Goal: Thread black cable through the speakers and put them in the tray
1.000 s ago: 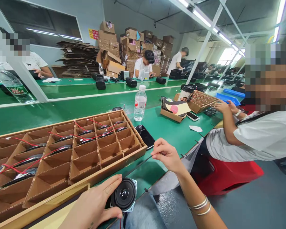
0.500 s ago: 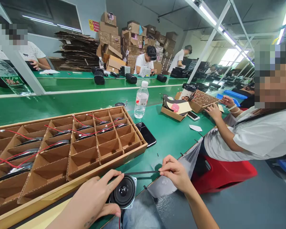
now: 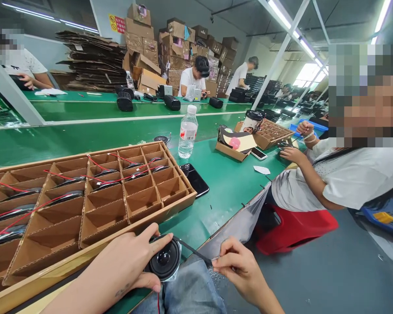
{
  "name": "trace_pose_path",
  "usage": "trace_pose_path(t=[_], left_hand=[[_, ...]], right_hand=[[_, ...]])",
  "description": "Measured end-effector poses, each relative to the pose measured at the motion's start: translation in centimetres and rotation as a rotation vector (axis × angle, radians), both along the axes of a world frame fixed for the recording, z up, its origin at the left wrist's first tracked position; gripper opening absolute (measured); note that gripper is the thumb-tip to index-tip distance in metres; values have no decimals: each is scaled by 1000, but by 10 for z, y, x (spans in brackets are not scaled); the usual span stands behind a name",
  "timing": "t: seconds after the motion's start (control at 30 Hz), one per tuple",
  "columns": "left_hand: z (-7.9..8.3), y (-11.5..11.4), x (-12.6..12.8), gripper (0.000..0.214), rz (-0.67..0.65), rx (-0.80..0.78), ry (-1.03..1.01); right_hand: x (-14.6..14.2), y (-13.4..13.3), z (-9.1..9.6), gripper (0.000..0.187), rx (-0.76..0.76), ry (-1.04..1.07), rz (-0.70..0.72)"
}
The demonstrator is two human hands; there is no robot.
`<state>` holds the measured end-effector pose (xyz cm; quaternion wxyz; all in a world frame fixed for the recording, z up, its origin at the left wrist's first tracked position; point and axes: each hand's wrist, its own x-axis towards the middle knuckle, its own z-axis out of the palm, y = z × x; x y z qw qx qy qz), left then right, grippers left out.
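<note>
A round black speaker (image 3: 164,259) with a pale metal frame is gripped by my left hand (image 3: 131,257), index finger on its top rim and thumb at the lower edge. From that rim a thin black strip (image 3: 193,250) stretches down to the right. Its far end is pinched between the thumb and fingers of my right hand (image 3: 237,270), beyond the table edge. Red wire (image 3: 158,301) hangs below the speaker. Beside my left hand lies a cardboard divider box (image 3: 106,216), with speakers and red wires in several of its compartments.
Behind the box's right end stand a water bottle (image 3: 187,133) and a black phone (image 3: 196,181). A small open carton (image 3: 234,150) and a white phone (image 3: 258,153) lie farther right. A co-worker (image 3: 340,174) sits on a red stool (image 3: 291,231) to the right.
My right hand has moved down, swinging the strip from nearly level to a downward slant. My left hand still holds the speaker, and the whole view has shifted slightly.
</note>
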<state>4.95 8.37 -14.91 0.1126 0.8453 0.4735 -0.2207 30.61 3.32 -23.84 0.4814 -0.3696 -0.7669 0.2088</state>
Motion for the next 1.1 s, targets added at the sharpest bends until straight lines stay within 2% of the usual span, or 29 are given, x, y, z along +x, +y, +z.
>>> trace_pose_path(t=[0.23,0.37,0.47,0.53,0.63,0.73,0.8,0.93,1.0,1.1], left_hand=[[-6,2,-1,81,-81,89,45],[-3,1,0,80,-114,136,67],[-5,-7,5,75,-130,183,67],[-9,-17,12,72,-73,267,84],[-14,-29,19,73,103,338,128],[-14,-28,12,89,193,237,58],[-14,-21,-2,90,181,111,-110],[-17,-5,-32,69,103,-118,-413],[-22,1,-39,63,71,-148,-460],[-25,4,-38,70,46,-137,-441]], right_hand=[[-21,-16,-1,27,94,-71,67],[-33,-20,-5,31,148,-93,76],[-34,-16,-2,32,136,-104,84],[-32,-4,4,32,99,-94,74],[-29,26,14,33,45,-62,39],[-29,58,18,34,-67,16,63],[-30,71,18,33,-149,66,86],[-30,75,17,28,-249,121,133],[-29,74,15,26,-281,148,155],[-26,74,13,24,-306,172,169]])
